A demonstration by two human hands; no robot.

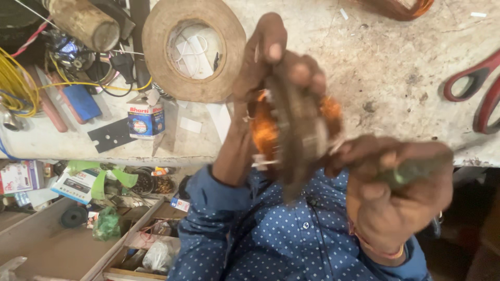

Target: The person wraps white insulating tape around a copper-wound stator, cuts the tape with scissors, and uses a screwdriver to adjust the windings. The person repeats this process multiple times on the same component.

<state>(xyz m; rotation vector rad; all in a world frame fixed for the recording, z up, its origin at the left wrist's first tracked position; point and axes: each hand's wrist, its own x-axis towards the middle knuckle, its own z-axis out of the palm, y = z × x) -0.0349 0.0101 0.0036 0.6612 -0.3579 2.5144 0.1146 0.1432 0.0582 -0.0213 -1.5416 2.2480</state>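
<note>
My left hand (271, 57) grips a round motor stator (299, 135) with orange copper windings, holding it on edge in front of my blue dotted shirt (281, 239). Fingers wrap over its top rim. My right hand (390, 198) is closed around a green-handled tool (411, 171), blurred, right beside the stator's right side. Whether the tool's tip touches the windings I cannot tell.
On the worn bench (375, 67) lie a brown tape roll (156, 36), a small printed box (146, 119), red-handled scissors (479, 88), yellow wire (15, 83), a wooden cylinder (86, 21) and a black plate (112, 135). An open cluttered drawer (140, 244) sits below left.
</note>
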